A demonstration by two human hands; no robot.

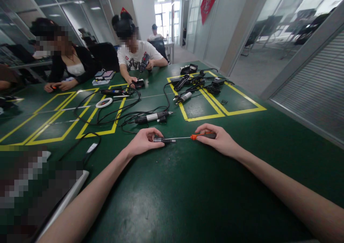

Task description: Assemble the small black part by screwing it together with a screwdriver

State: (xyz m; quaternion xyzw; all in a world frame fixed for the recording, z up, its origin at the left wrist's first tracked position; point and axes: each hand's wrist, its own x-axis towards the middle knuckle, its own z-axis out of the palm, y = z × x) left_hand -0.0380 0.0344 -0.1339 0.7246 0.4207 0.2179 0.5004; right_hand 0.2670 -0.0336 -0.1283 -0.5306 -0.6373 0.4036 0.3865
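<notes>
My left hand (146, 141) is closed around a small dark cylindrical part with a metal tip (169, 141), held low over the green table. A screwdriver (194, 137) with an orange and black handle is in my closed right hand (215, 138). Its thin shaft points left and meets or passes just behind the cylindrical part; I cannot tell whether they touch. Beyond my left hand lies a silver and black electric hand tool (152, 117) with a cable.
Yellow tape (206, 117) marks rectangles on the green table (172, 200). Black cables and tool parts (199, 80) lie at the back right, beside a silver motor-like part (184, 98). A white ring (104, 102) is at left. Across the table a co-worker (139, 53) holds a power drill (144, 62).
</notes>
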